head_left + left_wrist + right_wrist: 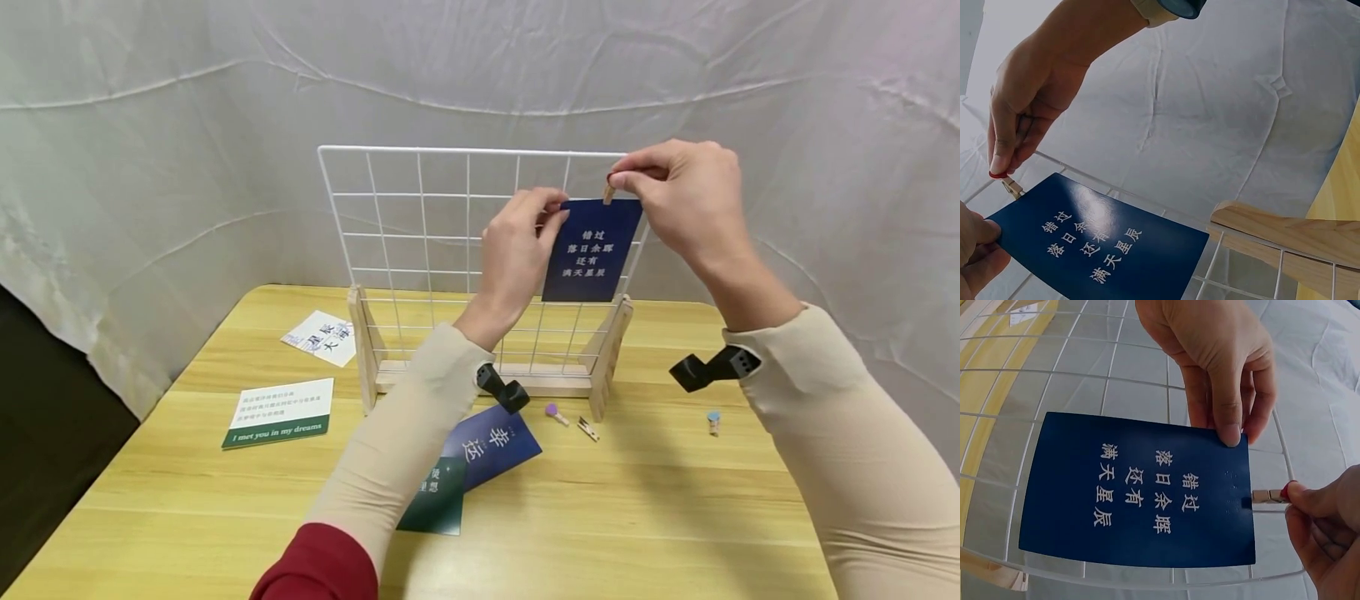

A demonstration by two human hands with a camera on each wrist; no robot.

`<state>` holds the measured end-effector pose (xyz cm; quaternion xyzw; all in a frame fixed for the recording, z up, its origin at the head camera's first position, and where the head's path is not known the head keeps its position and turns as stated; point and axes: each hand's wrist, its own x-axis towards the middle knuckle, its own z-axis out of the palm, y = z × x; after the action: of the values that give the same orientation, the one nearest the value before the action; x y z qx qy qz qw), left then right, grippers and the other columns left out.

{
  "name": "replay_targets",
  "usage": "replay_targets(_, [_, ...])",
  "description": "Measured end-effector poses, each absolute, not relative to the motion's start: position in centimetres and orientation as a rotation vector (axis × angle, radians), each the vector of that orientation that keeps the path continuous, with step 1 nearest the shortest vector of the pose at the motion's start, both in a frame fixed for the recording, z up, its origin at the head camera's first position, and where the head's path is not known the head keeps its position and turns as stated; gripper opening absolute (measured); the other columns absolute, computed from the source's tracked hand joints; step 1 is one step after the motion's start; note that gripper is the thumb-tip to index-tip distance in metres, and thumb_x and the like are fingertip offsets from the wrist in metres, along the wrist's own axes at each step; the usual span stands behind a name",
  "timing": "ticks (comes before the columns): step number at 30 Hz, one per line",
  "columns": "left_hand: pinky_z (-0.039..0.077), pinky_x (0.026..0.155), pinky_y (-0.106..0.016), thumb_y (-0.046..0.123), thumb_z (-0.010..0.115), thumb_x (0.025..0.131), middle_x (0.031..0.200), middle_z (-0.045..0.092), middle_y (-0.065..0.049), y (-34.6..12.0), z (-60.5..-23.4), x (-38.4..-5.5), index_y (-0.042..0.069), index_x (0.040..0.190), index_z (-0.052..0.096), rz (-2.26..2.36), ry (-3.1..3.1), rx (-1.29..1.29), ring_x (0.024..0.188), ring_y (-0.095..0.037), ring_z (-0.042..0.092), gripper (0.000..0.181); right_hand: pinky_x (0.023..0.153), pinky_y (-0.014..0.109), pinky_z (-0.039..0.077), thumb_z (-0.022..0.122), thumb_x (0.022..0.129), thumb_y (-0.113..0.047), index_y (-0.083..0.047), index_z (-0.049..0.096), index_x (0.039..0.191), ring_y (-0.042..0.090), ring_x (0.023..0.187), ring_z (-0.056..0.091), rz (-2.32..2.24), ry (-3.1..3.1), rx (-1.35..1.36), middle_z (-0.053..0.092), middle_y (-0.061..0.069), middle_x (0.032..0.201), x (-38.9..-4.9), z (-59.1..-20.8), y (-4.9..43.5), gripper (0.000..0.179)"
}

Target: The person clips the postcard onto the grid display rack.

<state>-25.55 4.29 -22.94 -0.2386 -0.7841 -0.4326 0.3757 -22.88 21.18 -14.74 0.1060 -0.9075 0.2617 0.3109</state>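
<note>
A dark blue card (592,250) with white characters stands upright against the right part of a white wire grid (444,217). My left hand (519,246) pinches its upper left corner between thumb and fingers. At the card's top edge my right hand (693,196) pinches a small wooden clothespin (1267,496) with a red top. The clothespin's tip meets the card's edge, close to a wire. In the left wrist view the right hand (1032,94) reaches down to the clothespin from above, and the card (1097,240) slants below it.
Wooden feet (600,358) hold the grid up on the table (637,517). A purple-topped clothespin (556,413), a plain one (588,429) and a blue-topped one (713,423) lie in front. Several cards lie about, including a white-and-green card (281,408) and a blue card (506,450).
</note>
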Motion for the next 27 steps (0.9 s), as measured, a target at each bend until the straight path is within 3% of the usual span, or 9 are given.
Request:
replay_targets(3, [0.047,0.081,-0.012,0.016,0.064,0.096,0.102,0.067,-0.002,4.41,-22.95,-25.56,0.008,0.109,0.071,-1.102,-2.020,-0.603,0.092,-0.010,0.064,0.016,0.071,0.024,0.038,0.070,0.092,-0.033,-0.017,0.080,0.101,0.002,0.073,0.060,0.628,-2.401,0.263,0.074,0.004,0.099,-22.96,-14.75,20.95,0.020])
replay_targets(7, [0.047,0.081,-0.014,0.018,0.062,0.097,0.103,0.067,-0.002,4.56,-22.76,-25.48,0.009,0.112,0.070,-1.088,-2.038,-0.593,0.092,-0.009,0.063,0.019,0.091,0.040,0.040,0.067,0.094,-0.032,-0.016,0.079,0.103,0.021,0.088,0.067,0.589,-2.418,0.254,0.074,0.005,0.102,-23.07,-14.69,20.67,0.022])
replay_targets(10, [0.047,0.081,-0.015,0.018,0.062,0.097,0.103,0.067,-0.001,4.65,-22.71,-25.45,0.009,0.112,0.070,-1.079,-2.046,-0.580,0.092,-0.009,0.063,0.019,0.101,0.048,0.035,0.066,0.095,-0.031,-0.015,0.079,0.104,0.026,0.092,0.067,0.595,-2.429,0.253,0.073,0.007,0.104,-23.13,-14.66,20.55,0.023])
replay_targets(18, [0.047,0.082,-0.019,0.018,0.063,0.097,0.103,0.068,0.000,4.76,-22.63,-25.38,0.010,0.111,0.071,-1.066,-2.051,-0.556,0.092,-0.009,0.063,0.018,0.099,0.053,0.035,0.065,0.096,-0.032,-0.015,0.079,0.104,0.028,0.099,0.066,0.566,-2.447,0.243,0.073,0.006,0.104,-23.26,-14.67,20.34,0.023])
replay_targets(27, [0.048,0.081,-0.014,0.016,0.064,0.096,0.101,0.067,-0.001,4.99,-22.80,-25.52,0.009,0.109,0.071,-1.095,-2.037,-0.548,0.092,-0.009,0.065,0.016,0.092,0.055,0.039,0.066,0.095,-0.028,-0.013,0.079,0.102,0.031,0.100,0.065,0.558,-2.419,0.288,0.074,0.008,0.101,-23.38,-15.23,20.54,0.021])
